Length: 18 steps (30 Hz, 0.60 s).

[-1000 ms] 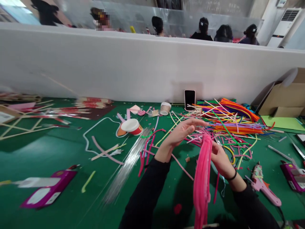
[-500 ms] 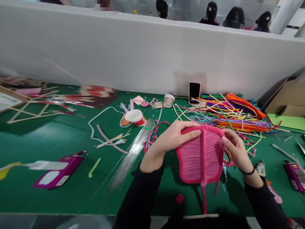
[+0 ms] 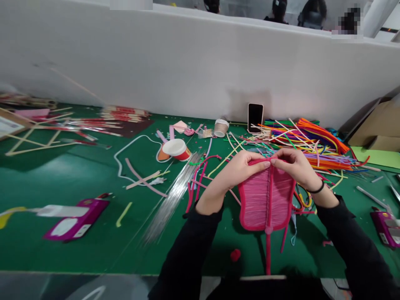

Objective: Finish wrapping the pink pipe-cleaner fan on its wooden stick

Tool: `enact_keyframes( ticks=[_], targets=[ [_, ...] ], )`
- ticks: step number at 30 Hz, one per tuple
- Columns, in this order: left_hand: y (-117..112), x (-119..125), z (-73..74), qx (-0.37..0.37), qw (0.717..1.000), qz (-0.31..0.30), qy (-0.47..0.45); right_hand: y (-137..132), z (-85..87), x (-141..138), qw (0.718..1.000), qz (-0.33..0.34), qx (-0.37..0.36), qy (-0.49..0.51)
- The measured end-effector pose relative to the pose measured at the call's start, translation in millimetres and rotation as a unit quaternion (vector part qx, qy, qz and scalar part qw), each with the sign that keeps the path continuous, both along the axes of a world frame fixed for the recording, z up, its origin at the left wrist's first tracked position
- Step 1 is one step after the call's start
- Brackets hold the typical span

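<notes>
I hold a pink fan [image 3: 265, 200] made of pipe cleaners upright over the green table [image 3: 78, 179]. My left hand [image 3: 240, 171] grips its top left edge, fingers curled over the rim. My right hand [image 3: 295, 166] pinches the top edge just right of the fan's dark pink centre rib. The fan's stem hangs down towards me. A small red pompom [image 3: 235, 255] lies on the table below the fan.
A heap of coloured pipe cleaners [image 3: 300, 143] lies behind my hands, with a phone [image 3: 255, 118] leaning on the white partition [image 3: 187, 71]. A red paper cup [image 3: 176, 149], silver wires [image 3: 171, 200], purple boxes [image 3: 75, 216] and cardboard boxes [image 3: 375, 129] lie around. Other people sit beyond the partition.
The fan turned from edge-on to face me and then rose a little. Both my hands moved to its top edge and came closer together at the centre rib.
</notes>
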<state>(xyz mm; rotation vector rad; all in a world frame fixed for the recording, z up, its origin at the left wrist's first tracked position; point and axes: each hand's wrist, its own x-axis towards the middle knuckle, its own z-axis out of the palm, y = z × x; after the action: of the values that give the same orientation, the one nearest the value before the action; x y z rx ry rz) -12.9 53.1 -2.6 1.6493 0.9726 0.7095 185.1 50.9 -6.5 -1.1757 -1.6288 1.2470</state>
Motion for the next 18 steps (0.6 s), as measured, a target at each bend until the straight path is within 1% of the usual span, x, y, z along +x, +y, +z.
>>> enact_keyframes(
  ticks=[3,6,8,9,12,15,18],
  targets=[
    [5.3,2.1,-13.2,-0.016,0.998,0.035,-0.044,6.2,-10.8,-1.2,1.000,-0.014,-0.011,-0.004],
    [10.7,3.4,-23.7,-0.008,0.994,0.076,-0.080,5.6,-20.0,-1.2,0.999,-0.015,-0.048,0.002],
    [14.9,3.8,-29.6,-0.017,0.992,0.093,-0.081,1.7,-27.7,-0.3,0.995,-0.017,-0.094,0.039],
    [17.3,3.7,-32.7,-0.034,0.991,0.098,-0.083,-1.1,-32.7,0.5,0.991,-0.024,-0.117,0.064],
    [26.0,2.5,-43.3,-0.093,0.984,0.114,-0.104,-12.4,-53.4,3.1,0.976,-0.076,-0.157,0.133],
    [36.3,0.9,-55.7,-0.111,0.981,0.117,-0.106,-27.6,-80.8,3.6,0.970,-0.130,-0.138,0.154],
    [43.9,0.2,-65.3,-0.114,0.983,0.106,-0.097,-44.0,-107.7,0.9,0.968,-0.172,-0.098,0.157]
  ],
)
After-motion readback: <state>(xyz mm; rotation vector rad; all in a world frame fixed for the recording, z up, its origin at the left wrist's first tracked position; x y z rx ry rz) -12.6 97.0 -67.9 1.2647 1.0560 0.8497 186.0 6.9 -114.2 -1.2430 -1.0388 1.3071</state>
